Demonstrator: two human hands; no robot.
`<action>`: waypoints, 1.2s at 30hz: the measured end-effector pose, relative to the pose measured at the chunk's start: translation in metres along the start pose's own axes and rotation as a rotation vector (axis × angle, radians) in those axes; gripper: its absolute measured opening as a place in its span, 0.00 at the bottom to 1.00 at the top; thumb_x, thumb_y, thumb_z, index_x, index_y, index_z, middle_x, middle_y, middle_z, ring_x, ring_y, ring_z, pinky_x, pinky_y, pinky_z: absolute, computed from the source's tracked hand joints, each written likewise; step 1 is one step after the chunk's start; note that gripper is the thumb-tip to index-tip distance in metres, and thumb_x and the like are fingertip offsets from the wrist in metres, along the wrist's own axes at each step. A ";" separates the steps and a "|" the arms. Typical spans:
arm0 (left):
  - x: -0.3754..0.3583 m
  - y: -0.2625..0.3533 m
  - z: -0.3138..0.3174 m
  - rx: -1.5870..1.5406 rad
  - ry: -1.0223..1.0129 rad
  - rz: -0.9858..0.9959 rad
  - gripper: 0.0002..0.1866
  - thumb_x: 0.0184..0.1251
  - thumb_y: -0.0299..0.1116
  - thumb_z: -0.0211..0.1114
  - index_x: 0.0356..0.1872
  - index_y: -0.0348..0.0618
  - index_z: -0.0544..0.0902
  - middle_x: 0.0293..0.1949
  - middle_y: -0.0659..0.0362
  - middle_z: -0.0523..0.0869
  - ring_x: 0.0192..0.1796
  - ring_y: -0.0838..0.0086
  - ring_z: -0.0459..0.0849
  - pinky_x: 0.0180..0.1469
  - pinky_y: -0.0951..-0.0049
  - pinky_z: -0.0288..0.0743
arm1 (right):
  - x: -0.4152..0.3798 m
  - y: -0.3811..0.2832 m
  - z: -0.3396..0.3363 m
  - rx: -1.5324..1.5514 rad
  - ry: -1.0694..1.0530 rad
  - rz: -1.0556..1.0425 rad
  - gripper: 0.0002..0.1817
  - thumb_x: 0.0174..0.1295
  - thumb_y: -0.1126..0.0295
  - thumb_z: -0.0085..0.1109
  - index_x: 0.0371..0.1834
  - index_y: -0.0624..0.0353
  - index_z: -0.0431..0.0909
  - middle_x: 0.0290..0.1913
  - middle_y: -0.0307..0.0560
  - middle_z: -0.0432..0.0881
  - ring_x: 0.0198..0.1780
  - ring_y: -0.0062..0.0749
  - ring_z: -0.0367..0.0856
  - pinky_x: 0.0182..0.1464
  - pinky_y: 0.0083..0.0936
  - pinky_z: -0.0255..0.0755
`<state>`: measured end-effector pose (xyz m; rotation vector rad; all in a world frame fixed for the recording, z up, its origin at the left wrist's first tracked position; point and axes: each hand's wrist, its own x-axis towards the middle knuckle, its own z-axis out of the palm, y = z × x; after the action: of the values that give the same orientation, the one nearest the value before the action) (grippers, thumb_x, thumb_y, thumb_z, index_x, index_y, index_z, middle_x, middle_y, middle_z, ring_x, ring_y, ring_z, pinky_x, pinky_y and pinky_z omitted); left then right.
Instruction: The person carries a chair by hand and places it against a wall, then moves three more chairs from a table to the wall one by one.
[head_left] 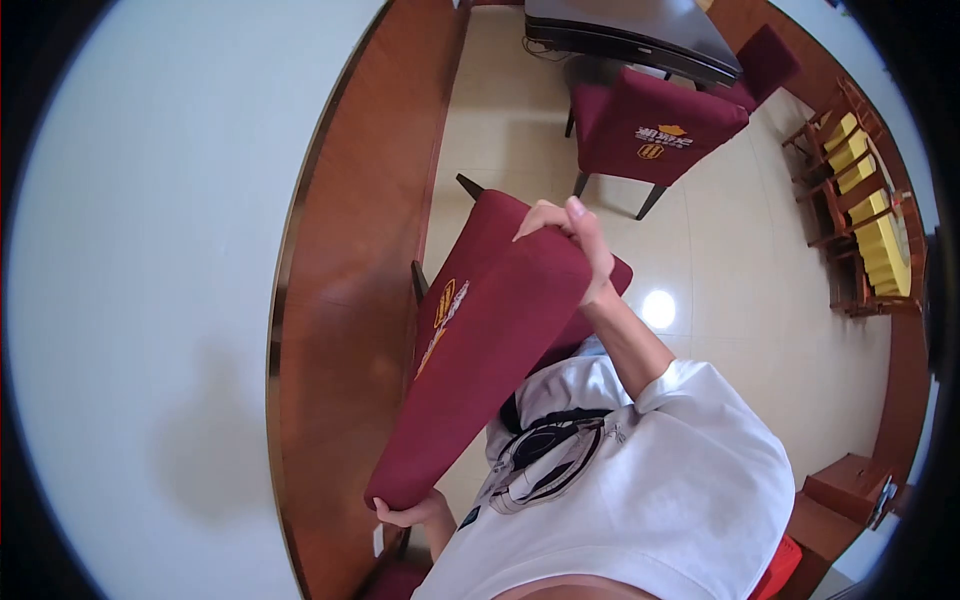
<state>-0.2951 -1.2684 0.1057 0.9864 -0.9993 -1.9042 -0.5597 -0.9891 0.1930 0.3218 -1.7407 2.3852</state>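
Note:
A chair in a maroon fabric cover [470,350] stands in front of my body, close to the wood-panelled wall. Yellow and white printing shows on its cover, and two dark legs stick out toward the wall. My right hand [572,235] is closed over the far top corner of the chair's backrest, with the thumb raised. At the near, lower end of the same backrest, my left hand [410,510] grips the other corner. Part of the left hand is hidden beneath the cover's edge. The seat is mostly hidden behind the backrest.
Another maroon chair [655,130] with similar printing stands by a dark table [640,35]. Wood panelling [345,300] runs along the left. Wooden chairs and a yellow cloth [880,240] line the right side. A wooden cabinet [845,490] is at lower right. The floor [745,270] is pale tile.

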 end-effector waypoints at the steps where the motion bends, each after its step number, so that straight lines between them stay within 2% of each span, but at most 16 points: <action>1: 0.008 -0.015 0.007 0.013 -0.014 -0.004 0.29 0.55 0.53 0.50 0.51 0.42 0.75 0.52 0.53 0.77 0.55 0.60 0.75 0.53 0.63 0.70 | 0.010 0.013 -0.010 -0.034 -0.044 -0.020 0.31 0.68 0.57 0.24 0.17 0.64 0.74 0.21 0.44 0.74 0.26 0.29 0.68 0.35 0.27 0.63; 2: 0.010 -0.033 0.015 -0.017 -0.007 0.002 0.28 0.55 0.52 0.50 0.47 0.38 0.76 0.49 0.52 0.78 0.53 0.60 0.77 0.52 0.64 0.70 | 0.021 0.026 -0.021 -0.065 -0.093 -0.045 0.31 0.68 0.58 0.25 0.18 0.64 0.74 0.20 0.45 0.74 0.26 0.29 0.68 0.35 0.27 0.63; 3: 0.014 -0.055 0.027 -0.047 0.002 0.009 0.27 0.55 0.51 0.50 0.44 0.35 0.78 0.47 0.51 0.79 0.51 0.60 0.78 0.52 0.65 0.71 | 0.031 0.046 -0.039 -0.104 -0.131 0.011 0.35 0.67 0.51 0.23 0.21 0.68 0.75 0.27 0.50 0.76 0.31 0.33 0.72 0.41 0.27 0.65; 6: -0.008 -0.098 0.102 0.075 0.132 0.131 0.28 0.55 0.52 0.51 0.44 0.35 0.77 0.48 0.50 0.79 0.52 0.61 0.77 0.53 0.66 0.69 | 0.073 0.078 -0.081 -0.163 -0.122 -0.010 0.35 0.66 0.52 0.24 0.21 0.69 0.75 0.25 0.49 0.76 0.30 0.33 0.72 0.40 0.27 0.65; 10: -0.012 -0.190 0.155 0.057 0.049 0.144 0.28 0.55 0.52 0.52 0.46 0.36 0.77 0.49 0.51 0.78 0.53 0.62 0.76 0.54 0.66 0.67 | 0.153 0.132 -0.162 -0.029 -0.143 0.042 0.33 0.67 0.54 0.24 0.21 0.69 0.75 0.24 0.49 0.76 0.29 0.33 0.72 0.38 0.27 0.65; 12: -0.037 -0.218 0.210 0.078 0.232 0.226 0.28 0.55 0.51 0.53 0.47 0.35 0.77 0.49 0.50 0.78 0.53 0.62 0.76 0.54 0.66 0.67 | 0.190 0.155 -0.197 0.065 -0.106 -0.011 0.32 0.68 0.55 0.29 0.19 0.67 0.76 0.20 0.45 0.75 0.25 0.28 0.71 0.34 0.27 0.65; 14: -0.025 -0.262 0.202 0.030 0.341 0.184 0.28 0.56 0.51 0.53 0.47 0.35 0.77 0.50 0.50 0.78 0.53 0.62 0.75 0.54 0.66 0.66 | 0.228 0.175 -0.234 0.088 -0.146 0.032 0.31 0.68 0.55 0.30 0.20 0.67 0.75 0.20 0.46 0.76 0.25 0.28 0.72 0.34 0.28 0.66; 16: -0.032 -0.284 0.230 -0.036 0.459 0.138 0.28 0.56 0.50 0.53 0.47 0.34 0.77 0.50 0.50 0.78 0.53 0.62 0.75 0.54 0.65 0.66 | 0.260 0.183 -0.250 0.076 -0.164 -0.022 0.28 0.66 0.55 0.33 0.21 0.67 0.73 0.21 0.49 0.75 0.26 0.34 0.72 0.34 0.29 0.65; 18: -0.055 -0.288 0.287 0.126 0.463 0.306 0.28 0.57 0.50 0.52 0.48 0.35 0.76 0.51 0.50 0.78 0.53 0.61 0.75 0.54 0.65 0.67 | 0.291 0.188 -0.262 0.099 -0.177 0.057 0.27 0.66 0.55 0.34 0.20 0.66 0.72 0.22 0.50 0.74 0.27 0.36 0.72 0.35 0.30 0.64; 22: -0.046 -0.311 0.311 0.087 0.391 0.243 0.28 0.57 0.50 0.52 0.49 0.36 0.76 0.52 0.50 0.78 0.54 0.62 0.75 0.54 0.65 0.66 | 0.334 0.207 -0.283 -0.005 -0.169 0.121 0.27 0.66 0.55 0.34 0.20 0.66 0.72 0.21 0.50 0.74 0.27 0.35 0.72 0.35 0.31 0.63; 24: -0.027 -0.316 0.312 0.078 0.427 0.175 0.28 0.56 0.50 0.53 0.49 0.36 0.76 0.52 0.51 0.78 0.54 0.62 0.75 0.55 0.65 0.66 | 0.362 0.210 -0.279 0.031 -0.192 0.155 0.27 0.66 0.55 0.34 0.21 0.65 0.73 0.22 0.49 0.74 0.28 0.36 0.73 0.36 0.31 0.63; 27: -0.035 -0.303 0.410 0.132 0.383 0.205 0.29 0.56 0.51 0.53 0.50 0.37 0.76 0.52 0.51 0.78 0.54 0.63 0.75 0.56 0.65 0.65 | 0.406 0.223 -0.265 0.057 -0.191 0.180 0.27 0.66 0.55 0.35 0.20 0.65 0.73 0.21 0.49 0.75 0.27 0.36 0.73 0.35 0.31 0.64; 30: 0.035 -0.298 0.361 0.103 0.539 0.075 0.32 0.46 0.51 0.58 0.50 0.36 0.76 0.51 0.53 0.77 0.51 0.65 0.74 0.52 0.67 0.65 | 0.435 0.221 -0.235 0.022 -0.182 0.172 0.27 0.66 0.55 0.34 0.20 0.66 0.72 0.20 0.50 0.74 0.25 0.35 0.72 0.33 0.31 0.64; 32: 0.079 -0.277 0.366 0.033 0.670 -0.028 0.35 0.40 0.50 0.62 0.50 0.35 0.77 0.50 0.54 0.77 0.49 0.66 0.74 0.49 0.68 0.66 | 0.456 0.218 -0.209 -0.017 -0.188 0.201 0.27 0.66 0.56 0.33 0.19 0.67 0.72 0.20 0.51 0.75 0.25 0.36 0.73 0.33 0.31 0.64; 33: 0.088 -0.278 0.365 0.115 0.602 -0.005 0.31 0.48 0.51 0.57 0.50 0.37 0.76 0.51 0.53 0.78 0.52 0.64 0.74 0.52 0.66 0.65 | 0.464 0.217 -0.195 -0.042 -0.188 0.204 0.27 0.66 0.56 0.33 0.19 0.67 0.72 0.20 0.51 0.74 0.26 0.36 0.74 0.33 0.31 0.64; 36: 0.092 -0.250 0.427 0.162 0.447 -0.033 0.28 0.57 0.51 0.51 0.50 0.39 0.75 0.51 0.52 0.78 0.54 0.63 0.75 0.56 0.65 0.65 | 0.474 0.232 -0.154 -0.152 -0.194 0.193 0.27 0.66 0.56 0.33 0.21 0.68 0.73 0.20 0.51 0.75 0.26 0.37 0.74 0.34 0.31 0.65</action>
<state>-0.7708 -1.1217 0.0301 1.4519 -0.8797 -1.5440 -1.0876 -0.9076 0.0645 0.3914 -2.1166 2.3993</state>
